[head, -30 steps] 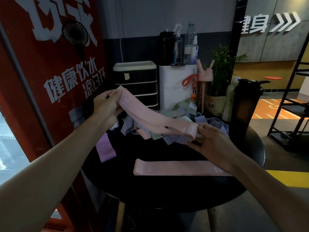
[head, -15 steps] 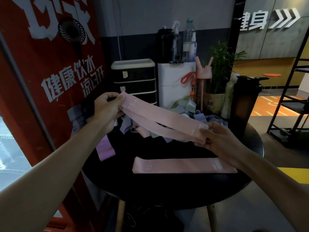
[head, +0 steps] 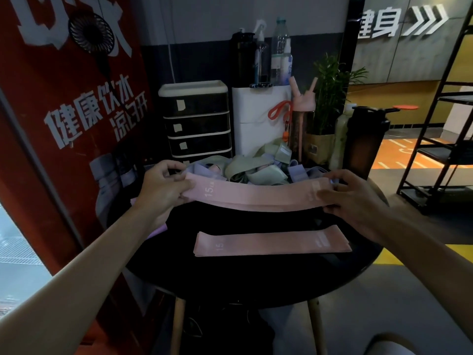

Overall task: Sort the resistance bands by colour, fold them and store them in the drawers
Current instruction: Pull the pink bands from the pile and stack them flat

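A pink resistance band marked 15 stretches level above the round black table. My left hand pinches its left end and my right hand pinches its right end. A second pink band lies flat on the table just below it. Behind the held band sits a heap of green and lilac bands. A lilac band peeks out under my left forearm. The black drawer unit with a white top stands at the back left of the table, its drawers closed.
A white box with spray bottles on top, a pink bottle, a potted plant and a dark shaker bottle crowd the table's back. A red wall panel is close on the left. A black shelf rack stands right.
Both hands have levelled the pink band and pulled it out straight. My left hand came down and my right hand moved right, so the band now hangs flat above the table.
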